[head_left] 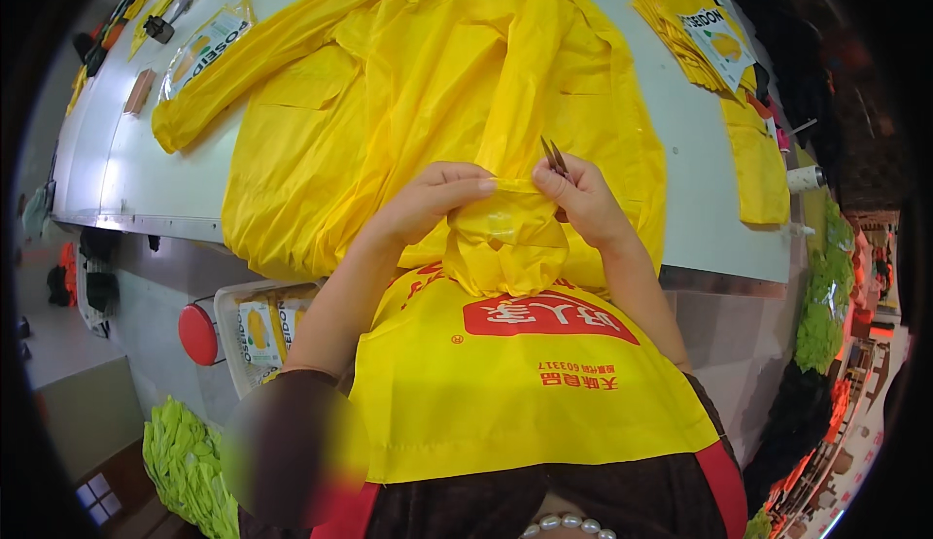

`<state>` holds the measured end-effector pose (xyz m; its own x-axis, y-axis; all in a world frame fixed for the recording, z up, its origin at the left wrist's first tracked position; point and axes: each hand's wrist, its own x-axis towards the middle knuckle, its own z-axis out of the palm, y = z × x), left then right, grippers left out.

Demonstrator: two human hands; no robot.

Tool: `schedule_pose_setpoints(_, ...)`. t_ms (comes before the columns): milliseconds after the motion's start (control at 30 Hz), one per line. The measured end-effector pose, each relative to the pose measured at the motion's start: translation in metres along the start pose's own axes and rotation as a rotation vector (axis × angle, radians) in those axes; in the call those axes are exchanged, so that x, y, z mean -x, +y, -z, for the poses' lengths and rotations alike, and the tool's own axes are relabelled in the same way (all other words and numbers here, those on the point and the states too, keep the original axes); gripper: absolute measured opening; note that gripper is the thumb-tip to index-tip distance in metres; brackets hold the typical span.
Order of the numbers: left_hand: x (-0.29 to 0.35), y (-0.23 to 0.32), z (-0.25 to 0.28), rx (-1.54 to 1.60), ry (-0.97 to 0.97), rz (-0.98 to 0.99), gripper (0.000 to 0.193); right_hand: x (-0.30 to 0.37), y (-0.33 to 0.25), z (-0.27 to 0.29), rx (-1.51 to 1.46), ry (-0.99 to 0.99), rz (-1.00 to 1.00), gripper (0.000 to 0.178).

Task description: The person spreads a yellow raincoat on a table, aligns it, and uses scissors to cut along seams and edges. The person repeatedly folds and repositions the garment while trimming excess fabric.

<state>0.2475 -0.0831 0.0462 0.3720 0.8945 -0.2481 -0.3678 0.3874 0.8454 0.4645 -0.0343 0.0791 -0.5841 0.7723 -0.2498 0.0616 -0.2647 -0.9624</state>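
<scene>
The counter [702, 204] carries your work. The yellow garment [408, 82] lies spread across it, long sleeve out to your left, its near end overhanging the front edge toward your yellow apron [437, 432]. A fanned stack of yellow packets [671, 29] lies at far right; a white tub [225, 315] below the counter, to your left, contains more packets. A single clear packet [209, 48] lies beside the sleeve.

Your hands are both closed. The left hand [437, 194] pinches a gathered edge of the garment between thumb and fingers; the right hand [583, 199] grips the other end of that edge and also has hold of the snips [554, 155], blades pointing up, away from the cloth edge. Which part of the garment is gathered cannot be made out with certainty.

Progress, in judgement: the garment is laid out and its edge taken up, so work on it appears under way. It is neither folded nor bagged, and no cut is visible.
</scene>
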Motion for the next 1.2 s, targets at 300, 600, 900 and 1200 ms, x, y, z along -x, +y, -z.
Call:
schedule_pose_setpoints(300, 0.003, 0.001, -0.010, 0.198, 0.057, -0.039, 0.022, -0.007, 0.026, 0.029, 0.373, -0.041, 0.301, 0.024)
schedule_pose_setpoints(600, 0.025, -0.019, -0.016, -0.291, 0.147, -0.287, 0.036, -0.011, 0.011, -0.004, 0.211, 0.338, 0.453, 0.022)
schedule_pose_setpoints(900, -0.022, -0.009, 0.002, 0.528, 0.735, -0.467, 0.017, -0.057, 0.024, -0.051, 0.524, 0.132, 0.668, 0.022)
schedule_pose_setpoints(1200, 0.035, 0.015, 0.076, -1.140, 1.124, -0.814, 0.024, -0.036, 0.027, -0.057, 0.647, 0.266, 0.974, 0.012)
